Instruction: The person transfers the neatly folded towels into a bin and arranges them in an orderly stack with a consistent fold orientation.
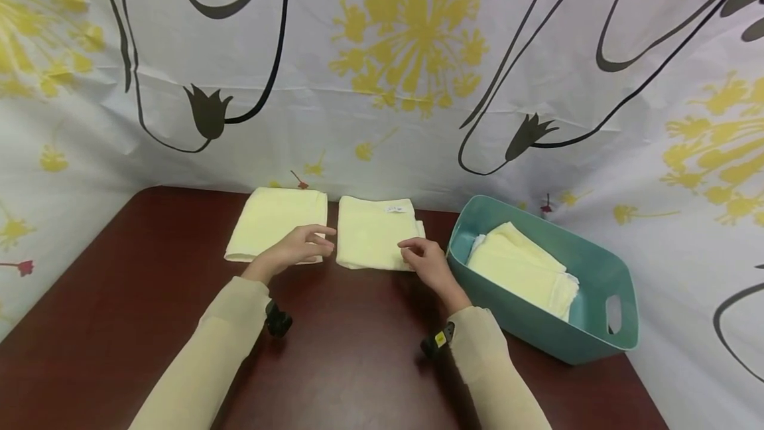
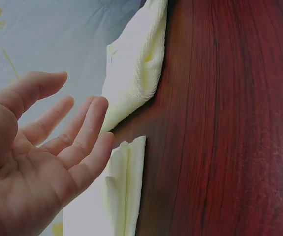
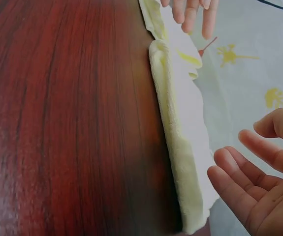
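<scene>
Left of the teal plastic basket (image 1: 573, 344) lie a nearer folded pale-yellow square cloth (image 1: 376, 234) and a farther folded pale-yellow cloth (image 1: 274, 217). By them, the right hand (image 1: 431, 264), nearer the basket, and left hand (image 1: 292, 247), farther off, have empty, loosely parted fingers.

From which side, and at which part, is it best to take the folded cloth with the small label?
Probably by the near edge of the labelled cloth, coming from the person's side of the table and pinching from above and below. The cloth lies flat, and this edge is a thick, rounded fold facing bare table; the far edge lies close to the printed fabric.
</scene>
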A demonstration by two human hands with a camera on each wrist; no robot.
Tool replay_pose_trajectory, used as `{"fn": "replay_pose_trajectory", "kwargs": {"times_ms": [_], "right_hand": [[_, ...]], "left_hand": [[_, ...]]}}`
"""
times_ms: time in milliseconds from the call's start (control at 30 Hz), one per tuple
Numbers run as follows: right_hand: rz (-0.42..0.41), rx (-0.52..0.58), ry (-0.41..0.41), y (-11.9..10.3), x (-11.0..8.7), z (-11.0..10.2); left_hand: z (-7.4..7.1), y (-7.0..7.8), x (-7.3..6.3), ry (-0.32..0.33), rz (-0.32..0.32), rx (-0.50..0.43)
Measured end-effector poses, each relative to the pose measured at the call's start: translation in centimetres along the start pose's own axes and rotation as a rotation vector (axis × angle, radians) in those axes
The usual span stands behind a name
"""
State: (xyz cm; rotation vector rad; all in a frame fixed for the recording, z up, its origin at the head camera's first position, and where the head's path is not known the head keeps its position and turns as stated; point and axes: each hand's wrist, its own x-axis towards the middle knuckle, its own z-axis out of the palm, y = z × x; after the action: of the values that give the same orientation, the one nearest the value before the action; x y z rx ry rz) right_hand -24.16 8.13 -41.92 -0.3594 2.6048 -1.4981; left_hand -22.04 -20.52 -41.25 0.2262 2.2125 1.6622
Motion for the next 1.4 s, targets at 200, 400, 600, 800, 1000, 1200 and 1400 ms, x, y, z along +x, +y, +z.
{"fn": "replay_pose_trajectory", "kwargs": {"times_ms": [200,400,600,800,1000,1200,1400], "right_hand": [[0.003,0.064,0.018,0.5,0.5,0.2],[0.013,0.020,0.078,0.8,1.1,0.5],[0.004,-0.044,0.124,1.6,2.0,0.9],[-0.062,-0.013,0.167,2.2,2.4,0.9],[0.024,-0.064,0.194,2.2,2.9,1.3],[0.084,-0.121,0.232,2.3,3.4,1.7],[0.092,-0.136,0.263,2.7,3.8,1.9]], "left_hand": [[0.0,-0.2,0.8,0.006,-0.028,0.024],[0.0,-0.1,1.9,0.003,-0.031,0.034],[0.2,-0.5,3.1,0.013,-0.029,0.037],[0.5,-0.6,3.9,0.027,-0.066,0.041],[0.8,-0.4,4.4,0.064,-0.110,0.066],[1.0,-0.5,4.8,0.091,-0.128,0.062],[1.4,-0.6,5.3,0.107,-0.141,0.077]]}}
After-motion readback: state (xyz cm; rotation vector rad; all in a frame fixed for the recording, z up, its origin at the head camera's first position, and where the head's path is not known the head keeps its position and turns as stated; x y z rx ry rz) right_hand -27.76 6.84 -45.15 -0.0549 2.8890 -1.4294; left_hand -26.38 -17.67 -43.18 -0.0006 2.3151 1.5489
